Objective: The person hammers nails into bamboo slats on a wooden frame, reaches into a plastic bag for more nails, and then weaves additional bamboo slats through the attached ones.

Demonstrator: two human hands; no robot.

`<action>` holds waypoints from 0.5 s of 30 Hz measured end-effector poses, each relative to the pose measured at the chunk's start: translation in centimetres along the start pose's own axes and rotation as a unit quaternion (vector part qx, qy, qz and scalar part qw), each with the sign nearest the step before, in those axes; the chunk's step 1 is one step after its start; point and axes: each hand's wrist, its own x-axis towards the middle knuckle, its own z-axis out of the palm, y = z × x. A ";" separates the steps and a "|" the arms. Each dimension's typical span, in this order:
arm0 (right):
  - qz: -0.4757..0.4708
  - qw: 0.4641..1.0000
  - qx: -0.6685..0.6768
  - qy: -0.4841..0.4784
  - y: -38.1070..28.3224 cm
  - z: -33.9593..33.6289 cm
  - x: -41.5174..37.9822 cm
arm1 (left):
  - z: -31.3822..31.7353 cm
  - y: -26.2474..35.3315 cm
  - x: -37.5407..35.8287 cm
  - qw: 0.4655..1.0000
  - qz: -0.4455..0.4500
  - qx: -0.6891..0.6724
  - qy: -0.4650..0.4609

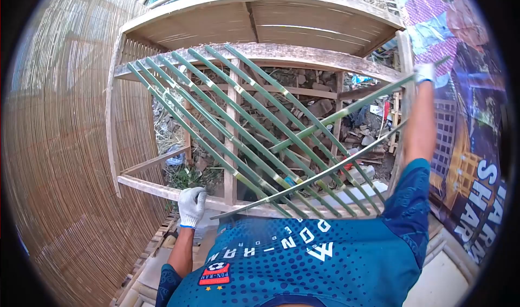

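My right hand (pixel 424 72), in a white glove, is closed around a green bamboo strip (pixel 346 112) near its upper end, at the frame's far right corner. This strip slants down to the left, crossing over several green bamboo strips (pixel 216 120) that lie diagonally across the wooden frame (pixel 303 54). Another thin, curved bamboo strip (pixel 325 172) runs across them closer to my body. My left hand (pixel 192 205), also gloved, has its fingers curled on the front rail (pixel 146 187) of the frame, left of the strips.
A woven bamboo wall (pixel 65 144) stands at the left. Behind the frame is a wooden structure with a panel (pixel 303 28). A printed banner (pixel 460 144) hangs at the right. Rubble and litter (pixel 319 109) cover the ground below the frame.
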 end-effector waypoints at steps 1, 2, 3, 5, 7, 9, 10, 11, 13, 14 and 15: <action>0.071 0.997 0.023 -0.008 1.5 -1.8 0.2 | 0.3 0.1 0.4 1.000 0.010 0.009 0.003; 0.150 0.986 0.072 -0.022 2.2 -4.2 -0.2 | 0.4 0.2 0.5 1.000 0.020 0.017 0.002; 0.211 0.971 0.110 -0.021 3.0 -6.1 -0.4 | 0.5 0.1 0.5 0.999 0.029 0.026 0.000; 0.280 0.946 0.163 -0.008 3.4 -9.3 -1.3 | 0.9 0.5 0.3 0.998 0.039 0.056 -0.012; 0.321 0.924 0.208 0.024 4.4 -12.1 -2.0 | 0.8 2.0 0.7 0.994 0.020 0.097 -0.044; 0.354 0.887 0.285 0.076 5.7 -15.0 -3.2 | 0.7 2.1 1.1 0.993 0.028 0.107 -0.040; 0.367 0.857 0.345 0.108 6.2 -16.7 -3.3 | 0.9 2.3 1.0 0.993 0.029 0.110 -0.037; 0.372 0.813 0.422 0.152 6.5 -18.3 -3.1 | 1.1 2.2 0.9 0.995 0.019 0.097 -0.027; 0.362 0.686 0.587 0.231 5.0 -22.8 -2.7 | 1.2 1.7 0.9 0.997 0.003 0.076 -0.007; 0.350 0.622 0.650 0.261 3.9 -25.3 -2.5 | 1.4 0.9 0.8 0.999 -0.019 0.040 0.007; 0.323 0.552 0.722 0.264 2.1 -27.4 -2.0 | 2.0 -1.1 0.5 0.998 -0.057 -0.019 -0.004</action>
